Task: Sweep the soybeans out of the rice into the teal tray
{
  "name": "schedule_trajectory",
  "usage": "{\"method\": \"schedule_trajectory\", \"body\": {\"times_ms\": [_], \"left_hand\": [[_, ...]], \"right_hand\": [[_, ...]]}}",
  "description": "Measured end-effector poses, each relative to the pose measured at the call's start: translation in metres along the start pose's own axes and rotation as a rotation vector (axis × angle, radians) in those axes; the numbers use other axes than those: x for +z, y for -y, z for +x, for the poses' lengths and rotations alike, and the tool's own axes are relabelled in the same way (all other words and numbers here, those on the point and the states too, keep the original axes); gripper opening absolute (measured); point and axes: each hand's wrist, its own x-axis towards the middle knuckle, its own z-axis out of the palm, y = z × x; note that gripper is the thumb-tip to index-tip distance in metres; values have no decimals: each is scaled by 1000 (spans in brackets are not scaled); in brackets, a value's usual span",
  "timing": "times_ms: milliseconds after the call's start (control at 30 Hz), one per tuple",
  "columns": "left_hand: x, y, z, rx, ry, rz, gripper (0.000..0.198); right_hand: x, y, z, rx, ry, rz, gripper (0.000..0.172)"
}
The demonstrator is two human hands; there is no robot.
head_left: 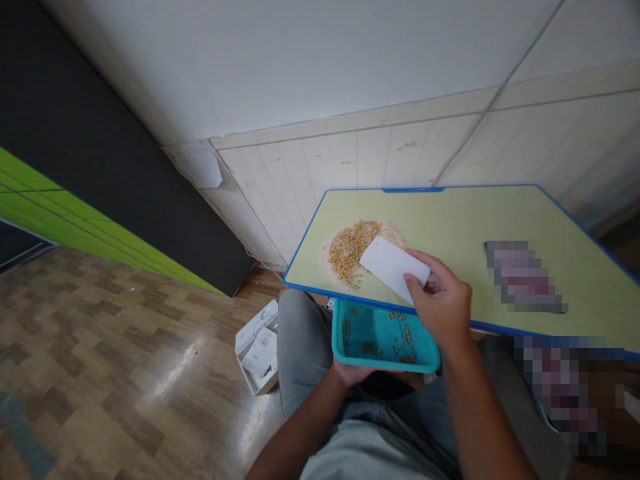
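My right hand pinches a flat white card between thumb and fingers, above the table. The card's far edge meets the right side of a pile of yellow soybean-like beans, which lie mixed with pale grain or powder. Below the table's front edge, my left hand grips a turquoise plastic tray from underneath; most of its fingers are hidden. Scattered beans lie on the tray's bottom.
The pale yellow table has a blue rim and stands against a panelled wall. A pixelated item lies on its right part. An open white box with papers sits on the wooden floor at left.
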Motion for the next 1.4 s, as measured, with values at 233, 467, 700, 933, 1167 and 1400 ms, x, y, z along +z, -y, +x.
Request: {"method": "schedule_trajectory", "body": {"times_ms": [233,467,700,933,1167,1400], "left_hand": [[12,-5,-4,-5,34,120,92],[11,-5,-1,1,34,173,94],[15,-7,-3,2,-18,214,104],[13,-9,-4,7,107,198,97],[13,-9,-3,15,120,195,91],[-3,-4,-2,14,125,181,91]], "right_hand": [[1,4,0,13,8,13,45],[2,5,2,6,80,-49,46],[-4,-4,4,18,16,-49,45],[-1,-2,4,23,-64,-23,45],[2,2,6,6,66,-29,47],[0,-2,9,4,51,-57,46]]}}
